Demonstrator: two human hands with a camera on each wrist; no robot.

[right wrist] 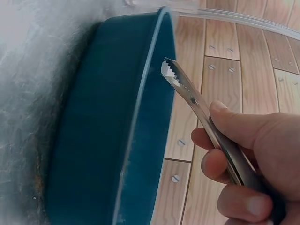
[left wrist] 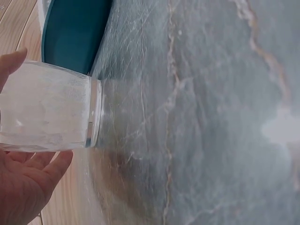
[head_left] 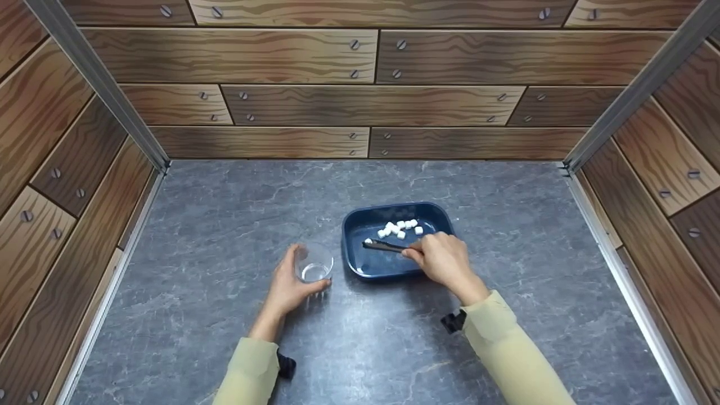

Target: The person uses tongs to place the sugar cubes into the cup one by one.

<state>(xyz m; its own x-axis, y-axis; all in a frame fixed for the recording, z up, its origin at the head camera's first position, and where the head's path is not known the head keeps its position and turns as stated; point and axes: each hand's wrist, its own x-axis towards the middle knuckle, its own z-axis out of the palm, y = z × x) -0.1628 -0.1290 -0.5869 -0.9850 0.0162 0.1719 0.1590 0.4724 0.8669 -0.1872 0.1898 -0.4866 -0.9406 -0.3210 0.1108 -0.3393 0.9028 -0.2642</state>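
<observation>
My left hand holds a clear drinking glass upright on the table, thumb on its near side and fingers on the far side. The left wrist view also shows the glass, its base on the surface. To the right of it stands a dark blue rectangular dish with several small white cubes in it. My right hand grips metal tongs over the dish. A white cube sits between the serrated tong tips, above the dish rim in the right wrist view.
The table has a grey marble-patterned top. Wood-plank-patterned walls with metal edge strips enclose it at the back and on both sides. Dark wrist cameras sit at the sleeve cuffs.
</observation>
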